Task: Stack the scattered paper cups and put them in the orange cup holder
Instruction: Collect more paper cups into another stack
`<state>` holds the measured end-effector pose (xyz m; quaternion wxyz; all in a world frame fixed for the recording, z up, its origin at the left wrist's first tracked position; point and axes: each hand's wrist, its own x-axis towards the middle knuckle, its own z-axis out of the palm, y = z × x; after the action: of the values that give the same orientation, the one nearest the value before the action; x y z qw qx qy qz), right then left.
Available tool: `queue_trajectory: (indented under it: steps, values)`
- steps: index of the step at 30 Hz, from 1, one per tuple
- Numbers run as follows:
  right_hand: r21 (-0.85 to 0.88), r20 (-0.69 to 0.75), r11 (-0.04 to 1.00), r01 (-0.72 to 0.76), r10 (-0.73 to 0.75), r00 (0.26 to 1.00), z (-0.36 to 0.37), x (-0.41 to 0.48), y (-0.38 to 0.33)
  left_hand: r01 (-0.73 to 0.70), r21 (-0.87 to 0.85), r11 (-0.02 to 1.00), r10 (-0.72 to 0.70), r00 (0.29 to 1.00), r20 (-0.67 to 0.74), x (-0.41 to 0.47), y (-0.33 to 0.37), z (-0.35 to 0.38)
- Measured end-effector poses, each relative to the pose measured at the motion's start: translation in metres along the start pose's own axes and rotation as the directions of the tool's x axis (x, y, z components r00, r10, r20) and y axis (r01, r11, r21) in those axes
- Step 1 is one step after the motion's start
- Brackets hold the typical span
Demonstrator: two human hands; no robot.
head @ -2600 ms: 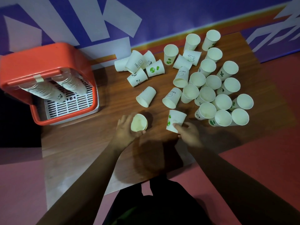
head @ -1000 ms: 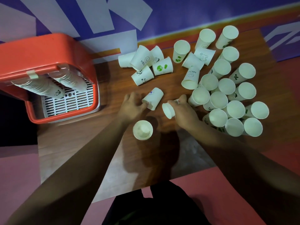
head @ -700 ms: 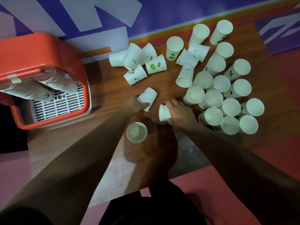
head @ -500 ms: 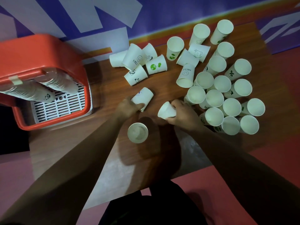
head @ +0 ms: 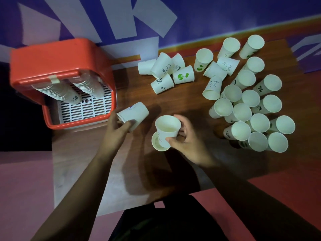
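From the head camera, the right hand (head: 188, 142) grips an upright paper cup (head: 167, 126), fingers wrapped round its wall, directly over a second cup (head: 159, 142) standing on the wooden table (head: 139, 167). The left hand (head: 118, 127) clasps a tipped cup (head: 132, 113). Past the left fingertips sits the glossy orange cup holder (head: 57, 61) with two ribbed stacks. Right of the right hand crowd smooth white cups (head: 251, 108), mouths up; others lie toppled beyond.

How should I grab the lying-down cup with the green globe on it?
Grip the green-globe cup across its side wall near the open rim, coming down from above. It lies on its side with its rim pointing right, where the table is bare; other cups crowd its left end.
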<state>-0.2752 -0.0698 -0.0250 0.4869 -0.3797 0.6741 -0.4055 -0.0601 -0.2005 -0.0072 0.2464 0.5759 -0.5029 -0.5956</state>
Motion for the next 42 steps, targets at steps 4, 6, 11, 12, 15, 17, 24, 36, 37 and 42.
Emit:
queue_trajectory:
  steps: [4,6,11,12,15,17,24,36,37,42]
  values:
    - [-0.111,-0.034,0.993,0.038,-0.042,0.999,0.017,-0.008,0.019,-0.053,-0.009,0.999,0.053,0.999,-0.007,-0.015,-0.003,-0.012]
    - [-0.200,-0.038,0.977,0.066,-0.076,0.996,0.023,-0.010,0.029,-0.097,0.003,0.995,0.097,0.995,0.012,-0.022,-0.003,-0.014]
    - [-0.397,-0.042,0.913,0.092,-0.118,0.992,0.033,-0.016,0.038,-0.240,0.090,0.967,0.223,0.961,0.164,-0.039,-0.002,-0.005]
    - [-0.386,-0.042,0.918,0.087,-0.112,0.993,0.032,-0.017,0.040,-0.268,0.114,0.957,0.242,0.949,0.204,-0.041,-0.002,-0.003]
    - [-0.325,-0.025,0.945,0.047,-0.058,0.998,0.030,-0.022,0.043,-0.384,0.224,0.896,0.290,0.887,0.360,-0.043,-0.008,0.004]
    - [-0.279,-0.033,0.960,0.015,-0.025,0.999,0.031,-0.025,0.045,-0.428,0.328,0.842,0.273,0.863,0.424,-0.041,-0.015,0.009]
    - [-0.169,-0.067,0.980,-0.102,0.092,0.994,0.046,-0.033,0.048,-0.458,0.466,0.758,0.201,0.842,0.501,-0.027,-0.047,0.028]
    - [-0.090,-0.202,0.980,-0.180,0.159,0.966,0.053,-0.045,0.057,-0.422,0.437,0.794,0.115,0.810,0.575,-0.022,-0.051,0.024]
    - [-0.087,-0.220,0.978,-0.190,0.167,0.961,0.047,-0.048,0.055,-0.429,0.445,0.786,0.127,0.816,0.564,-0.022,-0.047,0.022]
    - [-0.112,-0.318,0.974,-0.198,0.153,0.936,-0.015,-0.069,0.054,-0.474,0.445,0.760,0.217,0.830,0.514,-0.028,-0.008,0.036]
